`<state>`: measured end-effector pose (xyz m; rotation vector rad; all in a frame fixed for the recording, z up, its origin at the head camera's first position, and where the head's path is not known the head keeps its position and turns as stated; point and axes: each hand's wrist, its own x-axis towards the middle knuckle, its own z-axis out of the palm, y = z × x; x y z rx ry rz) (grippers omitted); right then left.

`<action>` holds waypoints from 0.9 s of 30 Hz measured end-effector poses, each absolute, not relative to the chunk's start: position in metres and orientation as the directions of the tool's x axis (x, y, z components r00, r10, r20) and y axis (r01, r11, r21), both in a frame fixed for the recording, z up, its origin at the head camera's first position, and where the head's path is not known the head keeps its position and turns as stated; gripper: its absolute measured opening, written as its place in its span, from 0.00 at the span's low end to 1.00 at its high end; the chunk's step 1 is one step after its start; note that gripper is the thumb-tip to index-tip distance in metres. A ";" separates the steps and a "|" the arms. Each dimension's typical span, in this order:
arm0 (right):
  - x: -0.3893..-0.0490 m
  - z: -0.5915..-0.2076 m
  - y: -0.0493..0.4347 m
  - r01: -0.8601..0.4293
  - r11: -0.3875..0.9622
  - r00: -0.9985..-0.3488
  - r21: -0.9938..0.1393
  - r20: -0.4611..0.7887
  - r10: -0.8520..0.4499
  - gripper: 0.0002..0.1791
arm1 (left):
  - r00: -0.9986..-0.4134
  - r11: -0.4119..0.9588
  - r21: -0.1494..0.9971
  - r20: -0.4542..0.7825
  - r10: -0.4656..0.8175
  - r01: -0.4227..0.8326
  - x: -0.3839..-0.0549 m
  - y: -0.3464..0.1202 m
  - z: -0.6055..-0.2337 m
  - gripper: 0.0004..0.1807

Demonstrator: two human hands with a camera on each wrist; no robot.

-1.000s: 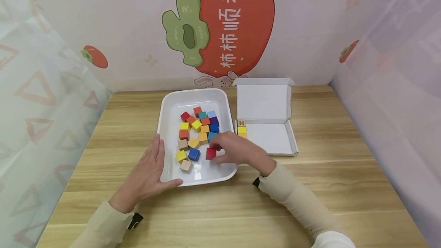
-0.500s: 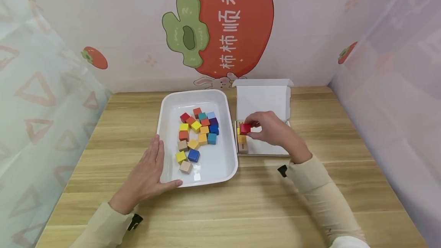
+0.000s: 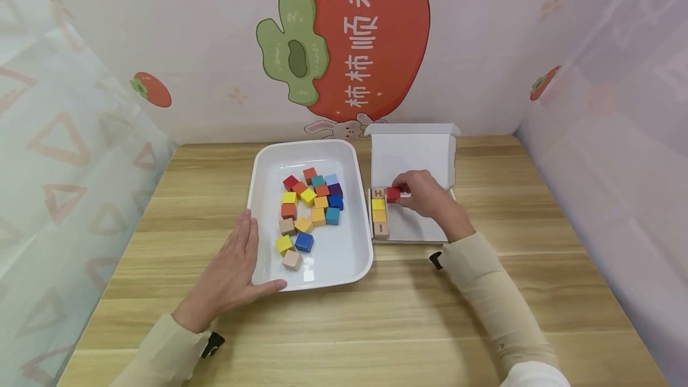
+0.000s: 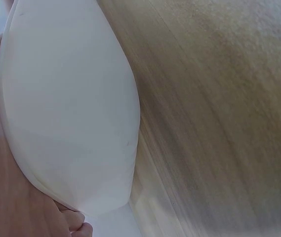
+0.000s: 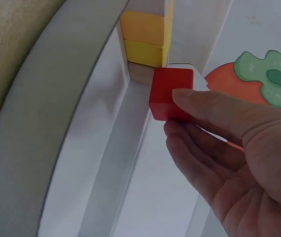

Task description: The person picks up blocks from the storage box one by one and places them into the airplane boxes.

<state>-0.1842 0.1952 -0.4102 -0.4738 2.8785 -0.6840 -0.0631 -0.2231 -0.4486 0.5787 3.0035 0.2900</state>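
Cube in bright red (image 3: 393, 195), pinched between thumb and fingers of the right hand (image 3: 424, 193), inside the open white box (image 3: 414, 229) just to the right of the tray (image 3: 333, 255). Contact with the box floor: cannot tell. Beside the red cube, on the side toward the tray, a wooden cube marked H (image 3: 378, 193); next, in one row along the box wall nearest the tray, a yellow cube (image 3: 378, 203), an amber cube (image 3: 379, 216) and, nearest to the level of the tray's front end, a wooden cube with a short dark stroke (image 3: 381, 229). Lid (image 3: 412, 160) of the box raised, to the right of the tray's far half.

At the left side of the tray, the left hand (image 3: 228, 264), fingers straight against the outer wall, thumb stretched out along the front rim.

Inside the tray, a loose spread of coloured cubes: toward its far end, a teal cube (image 3: 318, 181) and a light blue cube (image 3: 331, 179); toward its front left corner, a dark blue cube (image 3: 304, 242) and a pale wooden cube (image 3: 292, 260).

Under the tray, a wood-grained worktop (image 3: 344, 339). Behind the tray, a pale backdrop (image 3: 215, 28) with a large red fruit (image 3: 398, 34) and a small rabbit (image 3: 346, 130).
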 end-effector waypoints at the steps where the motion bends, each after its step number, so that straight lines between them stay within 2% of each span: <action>1: -0.185 -0.412 0.194 -0.264 0.850 -0.941 -0.456 -0.071 -0.330 0.17 | -0.927 0.911 0.196 -0.031 0.375 0.362 -0.063 -0.223 -0.448 0.73; 21: -0.191 -0.433 0.183 -0.193 0.883 -0.971 -0.427 -0.046 -0.235 0.18 | -0.928 0.912 0.203 -0.040 0.371 0.356 -0.063 -0.222 -0.446 0.73; 27: -0.191 -0.436 0.181 -0.222 0.893 -0.970 -0.392 -0.006 -0.244 0.13 | -0.927 0.915 0.204 -0.065 0.368 0.349 -0.064 -0.222 -0.447 0.74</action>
